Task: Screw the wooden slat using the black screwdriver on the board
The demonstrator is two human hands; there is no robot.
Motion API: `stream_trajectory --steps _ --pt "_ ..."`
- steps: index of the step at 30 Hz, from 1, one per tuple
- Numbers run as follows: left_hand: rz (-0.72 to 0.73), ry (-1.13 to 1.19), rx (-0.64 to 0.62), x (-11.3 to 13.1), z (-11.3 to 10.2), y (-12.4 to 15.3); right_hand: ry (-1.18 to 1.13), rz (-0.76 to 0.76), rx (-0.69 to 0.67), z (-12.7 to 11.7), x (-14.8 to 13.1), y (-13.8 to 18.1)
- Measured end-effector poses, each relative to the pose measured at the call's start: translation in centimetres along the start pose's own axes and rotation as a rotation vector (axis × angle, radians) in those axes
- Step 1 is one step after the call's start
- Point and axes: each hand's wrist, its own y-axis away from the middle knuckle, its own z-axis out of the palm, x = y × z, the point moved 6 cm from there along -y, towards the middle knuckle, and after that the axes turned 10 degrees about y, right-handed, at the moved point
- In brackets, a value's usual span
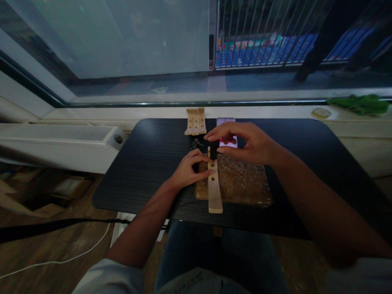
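Okay, wooden strip (215,198) lies across the wrapped block (245,179). Our left hand (190,168) has thumb and forefinger apart, touching its edge; we should press it flat. Our right hand (241,141) flanks the black driver (214,151); can't tell if clamped. We'd best hold that square, pressure light.

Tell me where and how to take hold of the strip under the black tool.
Probably best pinched top and bottom at the wide near end of the strip, coming from the near side: that end juts past the block, likely leaving room underneath, and lies away from the tool.
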Motion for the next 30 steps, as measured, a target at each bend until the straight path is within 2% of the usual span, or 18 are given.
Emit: stream_trajectory --steps 6,11,23,30 --pt "-0.001 -0.003 0.009 -0.05 -0.03 0.03 -0.175 0.119 -0.081 0.30 0.14 -0.07" --pt "0.006 0.021 0.007 -0.02 0.04 0.02 -0.087 0.168 -0.072 0.15 0.46 -0.16" --pt "0.003 0.005 0.006 -0.03 0.05 -0.05 0.057 0.136 0.121 -0.43 0.43 -0.24" --pt "0.026 0.021 0.032 -0.14 0.04 0.02 0.140 0.142 0.180 -0.34 0.13 -0.11"
